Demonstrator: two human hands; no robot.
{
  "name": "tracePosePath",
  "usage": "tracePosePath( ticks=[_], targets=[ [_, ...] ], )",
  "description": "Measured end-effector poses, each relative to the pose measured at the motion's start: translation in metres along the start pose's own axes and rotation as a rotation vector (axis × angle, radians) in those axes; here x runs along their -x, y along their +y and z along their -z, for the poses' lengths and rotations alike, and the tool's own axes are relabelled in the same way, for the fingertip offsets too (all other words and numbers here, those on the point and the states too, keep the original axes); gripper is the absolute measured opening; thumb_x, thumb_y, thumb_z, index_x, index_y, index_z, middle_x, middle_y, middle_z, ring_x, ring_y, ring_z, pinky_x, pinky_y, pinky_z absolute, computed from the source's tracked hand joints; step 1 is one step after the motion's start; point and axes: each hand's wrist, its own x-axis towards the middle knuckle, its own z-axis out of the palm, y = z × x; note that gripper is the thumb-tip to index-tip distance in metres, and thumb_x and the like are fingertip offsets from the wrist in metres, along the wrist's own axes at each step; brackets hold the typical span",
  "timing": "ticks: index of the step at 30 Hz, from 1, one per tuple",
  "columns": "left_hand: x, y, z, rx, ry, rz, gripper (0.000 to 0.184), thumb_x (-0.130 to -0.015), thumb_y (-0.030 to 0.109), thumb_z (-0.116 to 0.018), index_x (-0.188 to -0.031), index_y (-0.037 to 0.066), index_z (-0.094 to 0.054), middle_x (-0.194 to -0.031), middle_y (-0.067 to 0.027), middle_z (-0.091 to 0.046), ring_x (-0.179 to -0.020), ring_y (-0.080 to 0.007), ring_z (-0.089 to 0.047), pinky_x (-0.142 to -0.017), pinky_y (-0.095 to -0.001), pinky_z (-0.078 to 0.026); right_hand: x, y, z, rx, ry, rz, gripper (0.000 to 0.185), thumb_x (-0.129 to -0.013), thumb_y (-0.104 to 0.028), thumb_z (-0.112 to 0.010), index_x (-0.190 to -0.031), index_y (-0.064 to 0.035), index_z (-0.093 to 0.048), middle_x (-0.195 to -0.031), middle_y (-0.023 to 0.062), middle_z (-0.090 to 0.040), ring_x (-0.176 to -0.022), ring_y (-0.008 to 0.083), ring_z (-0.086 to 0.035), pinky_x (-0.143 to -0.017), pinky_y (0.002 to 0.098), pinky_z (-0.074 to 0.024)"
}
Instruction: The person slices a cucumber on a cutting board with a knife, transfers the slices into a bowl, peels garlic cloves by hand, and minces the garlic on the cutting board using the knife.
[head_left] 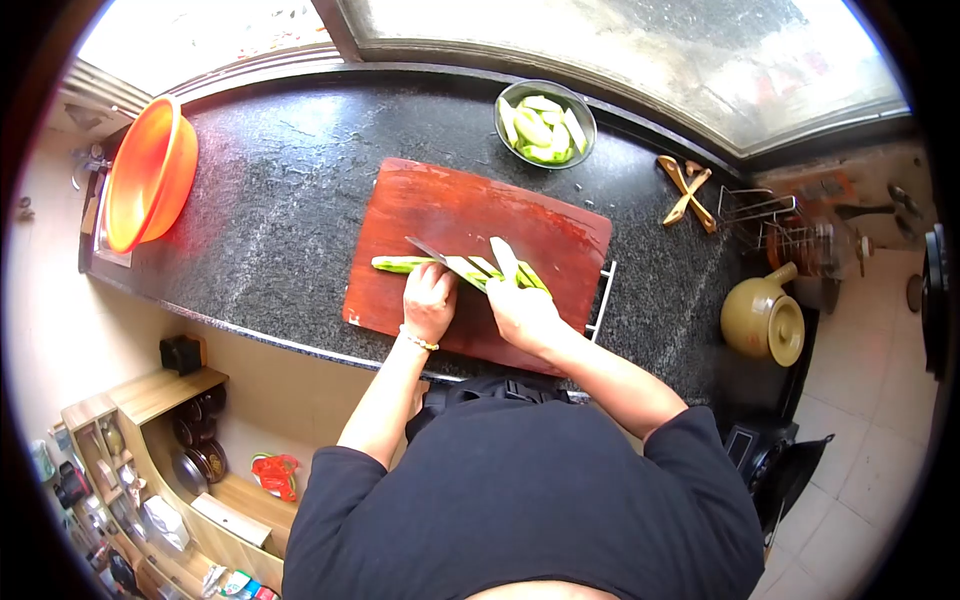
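Observation:
On the reddish-brown cutting board (450,205) lies a long green vegetable (398,264), like a cucumber or gourd. My left hand (430,300), a beaded bracelet on its wrist, is closed on the vegetable near its middle. My right hand (525,315) grips a knife, its handle hidden in the fist. The knife blade (427,250) slants up and left, close beside my left fingers. Pale-fleshed slices (504,258) with green skin lie around the blade and against my right hand.
Behind the board stands a glass bowl (590,150) of pale green pieces. An orange basin (185,165) sits far left. To the right are a crossed wooden piece (687,195), a wire rack (757,207) and a tan clay pot (745,310). The counter edge (270,335) runs before me.

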Motion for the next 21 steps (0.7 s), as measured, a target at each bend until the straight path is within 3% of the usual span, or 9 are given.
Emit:
tracePosePath(
  ticks=[2,4,7,10,11,14,15,18,21],
  targets=[
    [0.001,-0.004,0.0,0.018,0.057,0.021,0.013,-0.071,-0.003,-0.063,-0.083,0.001,-0.061,-0.089,-0.0131,-0.06,-0.083,-0.0328,-0.057,-0.077,-0.0395,-0.048,0.002,0.009,0.01,-0.076,0.045,0.027,0.024,-0.081,-0.002,-0.047,-0.103,0.0022,-0.053,-0.138,0.0277,-0.037,-0.091,0.0395,-0.063,-0.071,0.0418,-0.0544],
    [0.006,-0.012,-0.001,0.002,0.067,0.027,0.012,-0.073,-0.001,-0.064,-0.084,0.002,-0.06,-0.088,-0.0115,-0.06,-0.084,-0.0304,-0.058,-0.075,-0.0386,-0.048,0.006,-0.002,0.043,-0.112,-0.188,-0.078,0.016,-0.082,-0.005,-0.049,-0.095,-0.0001,-0.056,-0.089,0.0229,-0.064,-0.074,0.0367,-0.064,-0.065,0.0419,-0.0534],
    [0.005,-0.013,0.0,0.002,0.083,0.01,0.013,-0.071,-0.003,-0.063,-0.082,0.003,-0.059,-0.086,-0.0117,-0.059,-0.085,-0.0309,-0.057,-0.075,-0.0389,-0.048,0.017,-0.004,0.036,-0.029,-0.235,-0.03,0.011,-0.082,-0.006,-0.048,-0.09,-0.0023,-0.055,-0.065,0.0149,-0.06,-0.055,0.0342,-0.061,-0.056,0.0403,-0.0523],
    [0.005,-0.013,0.001,0.009,0.071,0.003,0.013,-0.069,-0.005,-0.062,-0.08,0.002,-0.059,-0.084,-0.0122,-0.058,-0.084,-0.032,-0.057,-0.076,-0.0393,-0.049,0.003,-0.009,0.02,0.0,-0.272,-0.044,0.007,-0.083,-0.007,-0.048,-0.085,-0.0047,-0.054,-0.071,0.0169,-0.061,-0.062,0.03,-0.064,-0.061,0.0406,-0.0522],
    [0.005,-0.014,0.002,0.016,0.055,-0.004,0.014,-0.069,-0.004,-0.062,-0.08,0.002,-0.059,-0.085,-0.0123,-0.059,-0.084,-0.0322,-0.057,-0.076,-0.0395,-0.049,-0.001,-0.001,-0.009,-0.018,-0.261,-0.06,0.029,-0.079,-0.004,-0.051,-0.108,-0.0037,-0.055,-0.088,0.0178,-0.065,-0.083,0.0335,-0.066,-0.066,0.0414,-0.0541],
    [0.005,-0.017,0.011,0.021,0.051,0.008,0.013,-0.071,-0.003,-0.063,-0.082,0.002,-0.061,-0.087,-0.012,-0.06,-0.085,-0.0316,-0.058,-0.077,-0.0394,-0.049,-0.014,-0.01,0.006,0.124,0.022,0.087,0.056,-0.079,-0.003,-0.049,-0.134,-0.0153,-0.044,-0.116,0.0173,-0.06,-0.119,0.036,-0.049,-0.088,0.044,-0.0482],
    [0.006,-0.02,0.015,0.001,0.076,0.03,0.012,-0.072,-0.003,-0.063,-0.083,0.003,-0.061,-0.088,-0.0117,-0.06,-0.085,-0.0313,-0.058,-0.077,-0.0394,-0.048,-0.014,-0.013,0.02,-0.092,-0.175,-0.079,0.072,-0.08,-0.001,-0.047,-0.145,-0.0277,-0.03,-0.133,0.0117,-0.05,-0.135,0.0365,-0.028,-0.101,0.0458,-0.0374],
    [0.008,-0.03,0.019,-0.029,0.105,0.05,0.011,-0.074,0.0,-0.065,-0.084,0.003,-0.062,-0.09,-0.0103,-0.061,-0.085,-0.0301,-0.058,-0.078,-0.0395,-0.048,-0.011,-0.026,0.045,-0.077,-0.089,0.025,0.068,-0.08,0.001,-0.044,-0.144,-0.018,-0.031,-0.137,0.0084,-0.044,-0.129,0.0399,-0.036,-0.101,0.0422,-0.0381],
    [0.01,-0.035,0.018,-0.047,0.086,0.046,0.012,-0.072,-0.001,-0.064,-0.084,0.003,-0.062,-0.091,-0.0113,-0.06,-0.087,-0.0313,-0.057,-0.078,-0.0395,-0.048,-0.009,-0.031,0.03,0.016,-0.064,0.005,0.072,-0.081,0.001,-0.046,-0.146,-0.0223,-0.025,-0.132,0.0083,-0.049,-0.13,0.0384,-0.036,-0.099,0.0434,-0.0395]
  ],
)
